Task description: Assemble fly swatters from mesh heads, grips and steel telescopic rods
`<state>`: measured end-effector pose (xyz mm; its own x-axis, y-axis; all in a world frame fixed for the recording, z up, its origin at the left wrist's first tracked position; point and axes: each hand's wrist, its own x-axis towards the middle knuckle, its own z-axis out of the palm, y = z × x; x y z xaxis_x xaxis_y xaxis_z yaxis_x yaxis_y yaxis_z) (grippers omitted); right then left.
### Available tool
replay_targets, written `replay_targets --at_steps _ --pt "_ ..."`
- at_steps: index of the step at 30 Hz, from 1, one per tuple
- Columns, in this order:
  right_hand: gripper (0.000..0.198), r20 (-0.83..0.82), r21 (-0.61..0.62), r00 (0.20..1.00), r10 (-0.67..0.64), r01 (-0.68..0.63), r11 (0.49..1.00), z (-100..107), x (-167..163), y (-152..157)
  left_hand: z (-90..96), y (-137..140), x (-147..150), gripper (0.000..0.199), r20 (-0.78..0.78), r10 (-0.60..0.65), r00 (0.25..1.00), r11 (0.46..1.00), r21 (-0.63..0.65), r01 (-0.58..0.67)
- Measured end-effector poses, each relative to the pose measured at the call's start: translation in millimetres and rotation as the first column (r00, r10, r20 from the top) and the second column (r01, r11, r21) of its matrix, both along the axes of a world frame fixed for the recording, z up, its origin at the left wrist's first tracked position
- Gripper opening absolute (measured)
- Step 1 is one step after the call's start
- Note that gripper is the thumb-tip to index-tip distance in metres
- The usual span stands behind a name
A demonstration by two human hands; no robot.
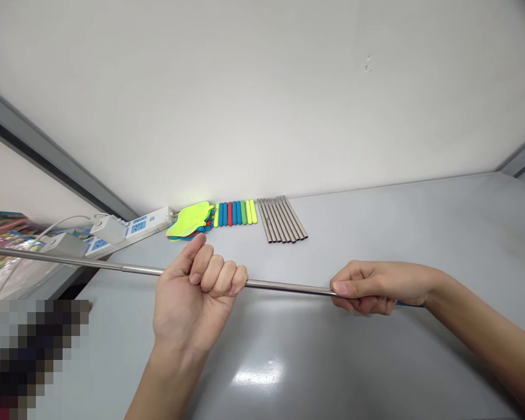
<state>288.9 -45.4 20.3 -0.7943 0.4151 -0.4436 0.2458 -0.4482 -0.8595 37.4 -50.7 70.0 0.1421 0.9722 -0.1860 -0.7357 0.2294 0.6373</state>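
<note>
A thin telescopic metal rod (pixel 289 286) runs almost level across the view, extended out past the left edge, with a visible step between its sections. My left hand (pixel 199 291) is closed in a fist around its middle. Farther right, my right hand (pixel 371 287) grips the rod between thumb and fingers. A bit of blue (pixel 406 304) shows behind the right wrist; most of that end is hidden by the hand and forearm. Beyond my hands lie a row of collapsed metal rods (pixel 282 220), several coloured handle grips (pixel 234 213) and a stack of plastic fly swatter heads (pixel 190 219), yellow-green on top.
Power strips (pixel 135 229) with plugged-in white adapters (pixel 109 228) lie at the table's left back. A white cable loops there, by plastic-wrapped colourful goods (pixel 9 248). A pale wall (pixel 262 105) rises behind the grey table (pixel 455 233). The lower left corner is pixelated.
</note>
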Motion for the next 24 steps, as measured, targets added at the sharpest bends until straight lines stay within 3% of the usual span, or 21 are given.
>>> replay_targets --at_steps 14,24 --pt "0.035 -0.001 -0.009 1.0 0.003 -0.003 1.0 -0.3 1.3 1.0 0.4 3.2 -4.6 0.039 -0.041 -0.01 0.999 1.0 0.029 0.011" --pt "0.037 0.052 0.093 0.997 -0.063 0.058 0.994 -9.1 5.1 7.9 -5.8 11.3 -20.7 0.039 -0.033 0.069 0.997 0.993 0.095 -0.065"
